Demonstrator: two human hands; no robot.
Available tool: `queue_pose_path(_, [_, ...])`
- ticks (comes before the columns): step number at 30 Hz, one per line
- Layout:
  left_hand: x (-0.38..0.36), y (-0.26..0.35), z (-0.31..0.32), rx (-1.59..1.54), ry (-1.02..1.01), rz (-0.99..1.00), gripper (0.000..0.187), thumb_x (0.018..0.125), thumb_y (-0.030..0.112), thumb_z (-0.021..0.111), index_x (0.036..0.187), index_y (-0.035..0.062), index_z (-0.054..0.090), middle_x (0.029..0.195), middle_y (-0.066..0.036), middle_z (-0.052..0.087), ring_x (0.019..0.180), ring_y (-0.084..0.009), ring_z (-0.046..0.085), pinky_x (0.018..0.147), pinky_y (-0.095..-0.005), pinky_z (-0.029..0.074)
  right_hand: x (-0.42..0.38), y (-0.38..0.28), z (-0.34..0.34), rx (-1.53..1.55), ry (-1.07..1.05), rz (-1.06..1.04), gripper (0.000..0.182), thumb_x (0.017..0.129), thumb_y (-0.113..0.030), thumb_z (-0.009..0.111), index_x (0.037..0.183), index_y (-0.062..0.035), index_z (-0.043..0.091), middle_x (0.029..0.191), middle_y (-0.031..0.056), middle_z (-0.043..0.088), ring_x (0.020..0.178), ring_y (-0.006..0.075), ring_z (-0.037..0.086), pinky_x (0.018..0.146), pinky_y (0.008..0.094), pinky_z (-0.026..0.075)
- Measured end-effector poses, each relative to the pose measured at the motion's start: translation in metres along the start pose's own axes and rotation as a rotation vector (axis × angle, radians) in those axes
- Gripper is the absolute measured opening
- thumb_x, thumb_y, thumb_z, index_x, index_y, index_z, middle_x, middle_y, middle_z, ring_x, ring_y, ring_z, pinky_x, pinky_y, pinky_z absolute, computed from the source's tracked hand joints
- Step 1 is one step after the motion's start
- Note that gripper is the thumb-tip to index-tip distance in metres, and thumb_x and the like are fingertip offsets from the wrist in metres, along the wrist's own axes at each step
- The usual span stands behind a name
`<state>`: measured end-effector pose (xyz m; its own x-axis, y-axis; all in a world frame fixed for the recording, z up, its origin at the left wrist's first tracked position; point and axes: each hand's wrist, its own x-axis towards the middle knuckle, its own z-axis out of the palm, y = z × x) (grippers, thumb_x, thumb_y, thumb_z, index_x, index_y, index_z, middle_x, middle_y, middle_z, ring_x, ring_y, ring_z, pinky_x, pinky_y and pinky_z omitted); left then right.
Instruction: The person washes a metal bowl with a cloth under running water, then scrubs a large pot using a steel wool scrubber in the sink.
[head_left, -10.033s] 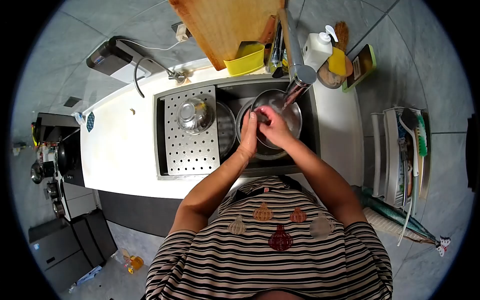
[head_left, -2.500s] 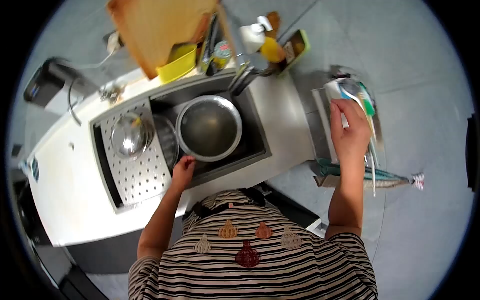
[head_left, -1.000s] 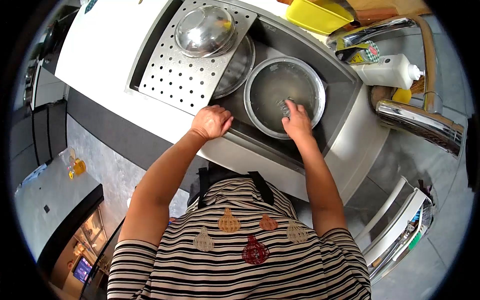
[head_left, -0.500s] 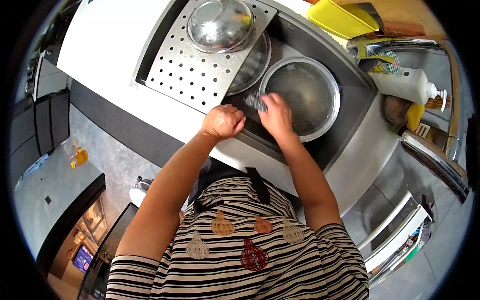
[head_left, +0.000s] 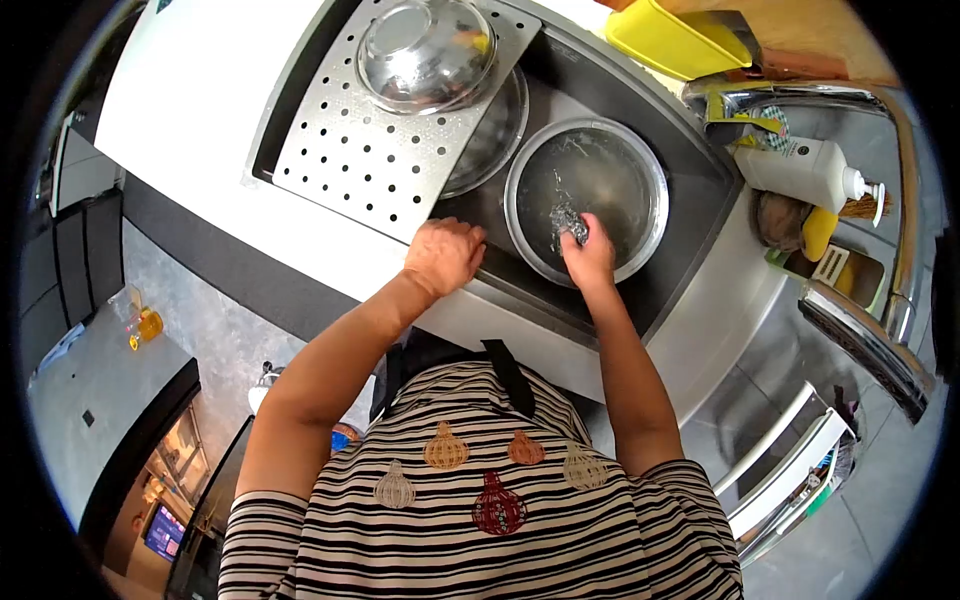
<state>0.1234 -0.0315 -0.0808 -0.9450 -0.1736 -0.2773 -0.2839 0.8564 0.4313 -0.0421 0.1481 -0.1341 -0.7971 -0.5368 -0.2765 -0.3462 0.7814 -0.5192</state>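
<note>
My right hand (head_left: 590, 254) pinches a shiny silvery scourer (head_left: 566, 224) over the near part of a round metal bowl (head_left: 625, 185) in the dark sink (head_left: 690, 235). The bowl seems to hold water. Curled over the sink's near edge is my left hand (head_left: 446, 252), its fingers pressed together; what is under them is hidden. A perforated metal tray (head_left: 350, 150) lies across the sink's left part, with an upturned metal bowl (head_left: 425, 60) on it. Partly under the tray is another round metal vessel (head_left: 490, 140).
A faucet (head_left: 860, 345) arches at the right, beside a white pump bottle (head_left: 805, 172) and a yellow sponge (head_left: 820, 230). Behind the sink stands a yellow container (head_left: 670, 38). White counter (head_left: 190, 90) extends left. A white rack (head_left: 790, 470) is at lower right.
My right hand has moved right with the scourer, from the bowl's left rim to over its inside. My left hand stays at the sink edge. The view has shifted slightly.
</note>
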Motion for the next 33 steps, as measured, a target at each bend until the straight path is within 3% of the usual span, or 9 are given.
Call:
queue_pose_path(3, [0.015,0.012,0.012,-0.219,-0.101,-0.305,0.054,0.085,0.027,0.053,0.133,0.0117,0.034,0.106,-0.019,0.06,0.096,-0.0333,0.058,0.084,-0.04,0.047,-0.018,-0.017,0.01,0.444,-0.143,-0.027,0.04,0.075,-0.023,0.067,0.106,-0.0034,0.053,0.095,0.0185,0.06,0.091,0.0339,0.059,0.081,0.0367,0.045])
queue_pose_path(10, [0.03,0.004,0.018,-0.336,-0.074,-0.285,0.045,0.084,0.023,0.055,0.125,0.008,0.045,0.107,-0.018,0.059,0.096,-0.0336,0.058,0.084,-0.0407,0.046,0.06,-0.079,0.035,0.255,0.105,-0.231,0.035,0.074,-0.019,0.067,0.104,-0.0064,0.054,0.1,0.0174,0.061,0.093,0.0358,0.058,0.079,0.0407,0.046])
queue_pose_path(14, [0.032,0.004,0.022,-0.331,-0.053,-0.284,0.044,0.084,0.025,0.056,0.123,0.0076,0.046,0.106,-0.019,0.059,0.096,-0.0343,0.058,0.084,-0.0409,0.046,0.128,-0.078,0.015,0.363,0.398,0.182,0.037,0.076,-0.024,0.066,0.103,-0.0023,0.053,0.1,0.0203,0.061,0.094,0.0372,0.058,0.08,0.0417,0.045])
queue_pose_path(18, [0.034,0.004,0.021,-0.355,-0.067,-0.324,0.043,0.086,0.031,0.052,0.121,0.0056,0.047,0.103,-0.021,0.06,0.095,-0.0355,0.057,0.084,-0.0417,0.046,0.126,-0.042,0.017,0.302,0.563,0.167,0.037,0.074,-0.023,0.067,0.103,-0.0033,0.054,0.097,0.0201,0.059,0.091,0.0373,0.056,0.079,0.0429,0.045])
queue_pose_path(21, [0.04,0.004,0.025,-0.452,-0.036,-0.404,0.044,0.088,0.033,0.05,0.122,0.0046,0.047,0.102,-0.021,0.061,0.097,-0.0352,0.057,0.085,-0.0422,0.045,0.084,-0.024,0.015,0.096,0.586,0.074,0.036,0.074,-0.022,0.066,0.102,-0.0033,0.054,0.102,0.0198,0.056,0.095,0.037,0.055,0.081,0.0431,0.044])
queue_pose_path(23, [0.05,0.002,0.038,-0.523,0.014,-0.433,0.045,0.088,0.033,0.048,0.124,0.0045,0.046,0.103,-0.02,0.061,0.099,-0.0347,0.056,0.088,-0.0424,0.043,0.069,-0.013,0.011,-0.06,0.2,0.056,0.034,0.075,-0.02,0.065,0.104,-0.0061,0.055,0.107,0.0165,0.056,0.097,0.035,0.055,0.083,0.041,0.044])
queue_pose_path(26, [0.065,0.005,0.053,-0.582,0.1,-0.415,0.044,0.09,0.034,0.048,0.119,0.0004,0.046,0.086,-0.021,0.063,0.082,-0.0326,0.063,0.072,-0.0394,0.051,0.059,-0.032,0.013,0.308,0.215,-0.04,0.037,0.07,-0.016,0.067,0.103,-0.0058,0.054,0.096,0.0177,0.058,0.093,0.0363,0.056,0.082,0.0421,0.044])
queue_pose_path(28, [0.073,0.009,0.05,-0.965,-0.21,-0.647,0.04,0.091,0.032,0.05,0.112,-0.003,0.046,0.076,-0.017,0.063,0.065,-0.0252,0.066,0.058,-0.0337,0.053,0.055,-0.061,0.021,0.364,0.11,-0.031,0.036,0.07,-0.015,0.068,0.101,-0.0058,0.054,0.091,0.0185,0.059,0.089,0.0364,0.057,0.081,0.0417,0.045])
queue_pose_path(33, [0.068,0.008,0.044,-1.126,-0.198,-0.561,0.034,0.092,0.026,0.05,0.099,-0.0069,0.046,0.073,-0.016,0.063,0.058,-0.0202,0.065,0.05,-0.0285,0.053,0.109,-0.059,0.032,0.381,0.333,0.099,0.041,0.074,-0.017,0.068,0.106,0.0012,0.051,0.105,0.0213,0.059,0.098,0.0361,0.057,0.085,0.0403,0.045])
